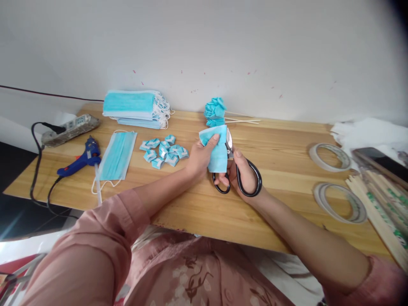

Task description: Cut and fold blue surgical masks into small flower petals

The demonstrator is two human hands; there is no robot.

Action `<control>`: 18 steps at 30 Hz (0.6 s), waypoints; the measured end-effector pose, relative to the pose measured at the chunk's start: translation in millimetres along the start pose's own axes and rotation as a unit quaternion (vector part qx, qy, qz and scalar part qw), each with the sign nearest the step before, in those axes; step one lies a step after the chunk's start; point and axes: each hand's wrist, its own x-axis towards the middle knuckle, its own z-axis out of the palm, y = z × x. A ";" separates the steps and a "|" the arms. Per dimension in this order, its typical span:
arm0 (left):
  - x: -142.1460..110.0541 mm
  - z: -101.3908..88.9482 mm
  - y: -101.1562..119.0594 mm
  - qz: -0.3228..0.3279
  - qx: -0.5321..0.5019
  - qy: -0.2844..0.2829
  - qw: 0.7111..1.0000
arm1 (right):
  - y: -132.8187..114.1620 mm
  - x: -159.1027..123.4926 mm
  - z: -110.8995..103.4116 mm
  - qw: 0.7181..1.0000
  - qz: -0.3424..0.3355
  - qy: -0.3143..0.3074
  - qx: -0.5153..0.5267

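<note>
My left hand (201, 158) pinches a light blue piece of face-mask fabric (218, 154), thumb on its front. In my right hand (241, 170) is a pair of black-handled scissors (254, 193), fingers through the loops. The short metal blades lie at the fabric's right edge; whether they are open is partly hidden. Left of my left hand sit several small folded blue pieces (163, 150). Just beyond the fabric, blue fabric flowers (215, 108) on thin white sticks (244, 120) lie on the wooden table (197, 212).
A stack of blue face masks (129, 103) stands by the wall, with a single mask (117, 155) nearer. At the left are a blue glue gun (86, 157) and a power strip (76, 127). Tape rolls (314, 155), a phone (382, 161) and bundled sticks (379, 204) lie right.
</note>
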 end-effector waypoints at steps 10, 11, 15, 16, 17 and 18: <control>0.0 -1.1 1.1 0.029 0.025 0.004 0.999 | 1.0 -1.1 -2.4 1.000 -0.010 -0.012 -0.005; -0.6 -1.2 0.5 0.032 0.032 -0.002 0.999 | 0.4 -1.1 -2.2 1.000 -0.011 -0.011 -0.006; -2.0 -1.0 -3.3 0.043 0.034 -0.012 0.998 | -2.6 -1.3 -0.3 1.000 -0.008 0.008 -0.016; -2.2 -0.8 -4.2 0.043 0.029 -0.010 0.999 | -3.3 -1.5 0.4 1.000 -0.006 0.015 -0.019; -2.4 -0.5 -5.1 0.042 0.025 -0.007 0.999 | -3.8 -1.8 0.9 1.000 -0.004 0.022 -0.020; -2.6 -0.3 -5.7 0.040 0.021 -0.004 0.999 | -4.1 -2.0 1.4 0.999 -0.004 0.027 -0.021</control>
